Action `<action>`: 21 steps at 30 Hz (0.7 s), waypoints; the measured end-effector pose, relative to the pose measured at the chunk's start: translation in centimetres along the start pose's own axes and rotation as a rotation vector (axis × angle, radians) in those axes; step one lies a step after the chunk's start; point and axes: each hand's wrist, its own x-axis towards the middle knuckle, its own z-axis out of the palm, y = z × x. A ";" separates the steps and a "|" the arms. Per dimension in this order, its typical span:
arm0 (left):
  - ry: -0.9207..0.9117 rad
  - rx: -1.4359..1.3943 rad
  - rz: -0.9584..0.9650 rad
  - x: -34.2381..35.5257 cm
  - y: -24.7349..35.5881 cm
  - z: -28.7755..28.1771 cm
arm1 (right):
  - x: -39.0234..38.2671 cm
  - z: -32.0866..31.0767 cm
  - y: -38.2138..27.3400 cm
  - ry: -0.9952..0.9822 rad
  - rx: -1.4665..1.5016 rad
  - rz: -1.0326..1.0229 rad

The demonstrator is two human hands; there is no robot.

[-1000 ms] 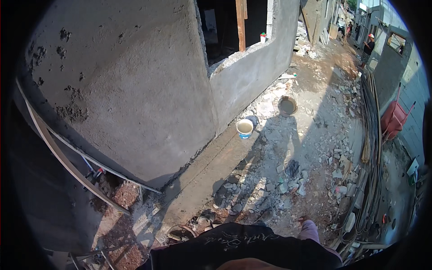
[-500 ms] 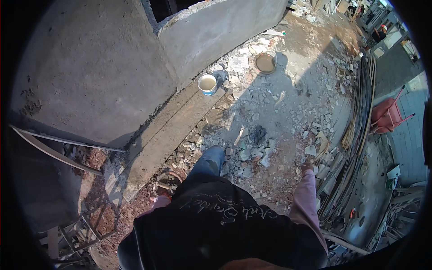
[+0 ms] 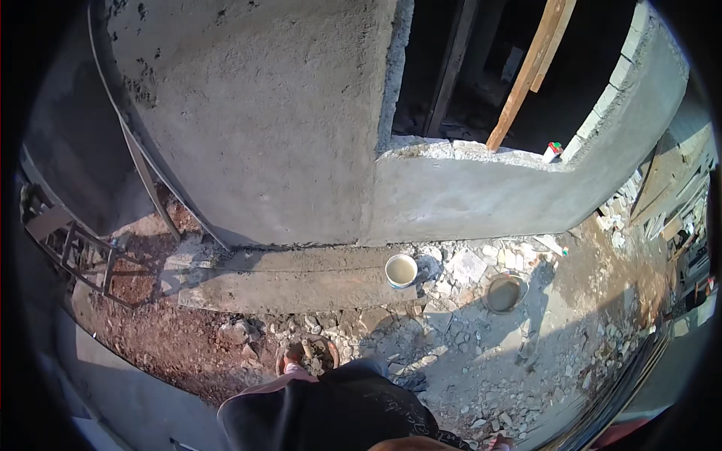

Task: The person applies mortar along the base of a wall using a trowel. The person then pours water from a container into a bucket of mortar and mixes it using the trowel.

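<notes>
My left hand (image 3: 291,366) is closed on the near rim of a round brown basin (image 3: 333,350), held low in front of me. Inside the basin lies greyish material with a pale stick-like handle (image 3: 307,349) across it. The left hand's fingers are partly hidden. At the lower edge, my right hand (image 3: 499,442) hangs over the rubble, its fingers loosely apart and nothing seen in them. Beyond the basin, a white bucket (image 3: 401,270) of cloudy liquid stands on a concrete ledge (image 3: 301,289).
A grey plastered wall (image 3: 286,128) rises ahead, with a window opening crossed by a wooden prop (image 3: 526,71). A small red-and-white container (image 3: 553,152) sits on the sill. Right of the bucket, a round tub (image 3: 505,292) rests among rubble (image 3: 466,346). Long thin rods (image 3: 639,376) lie far right.
My view has swung left and up toward the wall, so more of the window shows. The basin stays by my left hand. My right hand has slipped to the picture's lower edge.
</notes>
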 end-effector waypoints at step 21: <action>0.208 -0.732 -0.259 -15.9 -4.3 24.1 | 42.0 17.1 -52.2 -0.882 -0.370 -0.120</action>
